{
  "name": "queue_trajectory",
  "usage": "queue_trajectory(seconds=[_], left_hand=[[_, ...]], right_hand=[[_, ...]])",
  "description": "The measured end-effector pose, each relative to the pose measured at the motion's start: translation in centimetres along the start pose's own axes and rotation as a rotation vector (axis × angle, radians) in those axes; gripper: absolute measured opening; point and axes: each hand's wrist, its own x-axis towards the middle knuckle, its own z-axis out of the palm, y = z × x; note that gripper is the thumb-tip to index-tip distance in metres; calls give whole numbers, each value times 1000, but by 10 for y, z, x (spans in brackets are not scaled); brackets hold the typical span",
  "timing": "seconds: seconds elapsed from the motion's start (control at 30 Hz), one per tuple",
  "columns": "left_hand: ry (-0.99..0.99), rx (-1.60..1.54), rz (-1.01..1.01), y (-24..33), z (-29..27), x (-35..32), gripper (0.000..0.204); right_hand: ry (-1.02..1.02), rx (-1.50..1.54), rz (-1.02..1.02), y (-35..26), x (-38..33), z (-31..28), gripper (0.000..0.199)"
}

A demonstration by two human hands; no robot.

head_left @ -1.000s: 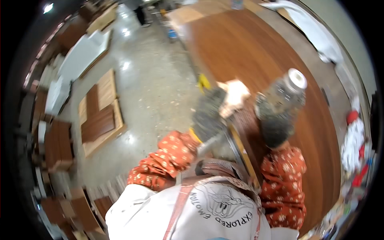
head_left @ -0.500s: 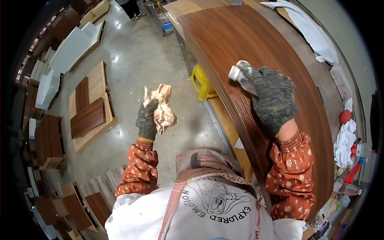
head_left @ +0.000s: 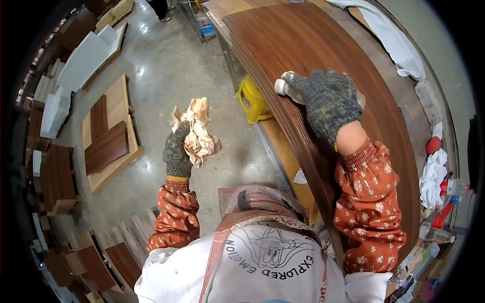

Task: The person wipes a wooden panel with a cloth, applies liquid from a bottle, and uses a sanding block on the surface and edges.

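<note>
My left hand, in a dark knit glove, is closed round a crumpled cream cloth, held out over the floor left of the table. My right hand, gloved alike, is over a long dark brown wood panel. Its fingers wrap a clear bottle with a white cap. The cap points left, by the panel's grooved near edge, while a clear end shows at the other side of the glove. Whether the bottle touches the panel is hidden by my hand.
A yellow plastic stool stands under the table's left edge. White cloth, a red ball-like thing and bottles line the right side. Brown boards lie on a pallet at left; a person's legs show far off.
My right hand has shifted left with the bottle, toward the panel's grooved edge. The left hand, still gripping the cloth, has moved slightly left, and the cloth has changed shape.
</note>
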Motion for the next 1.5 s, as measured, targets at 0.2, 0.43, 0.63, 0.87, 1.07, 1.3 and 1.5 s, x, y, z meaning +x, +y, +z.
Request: queue_trajectory(seconds=[0.2, 0.43, 0.63, 0.87, 1.07, 1.3, 1.5], left_hand=[[-25, 420, 286, 37, 62, 6, 28], [-785, 545, 681, 22, 173, 13, 48], [-923, 1318, 1285, -4, 179, 51, 45], [-799, 1225, 1283, 1, 169, 86, 40], [-945, 1365, 1269, -1, 169, 34, 58], [-582, 1533, 1387, 0, 167, 79, 45], [-850, 1551, 1354, 0, 167, 24, 58]], right_hand=[[-52, 127, 14, 15, -10, 2, 48], [544, 725, 320, 29, -52, 19, 70], [838, 689, 381, 40, -66, 45, 74], [998, 683, 353, 44, -69, 58, 82], [895, 935, 602, 43, -77, 70, 82], [964, 669, 417, 47, -71, 64, 65], [801, 861, 537, 36, -76, 63, 59]])
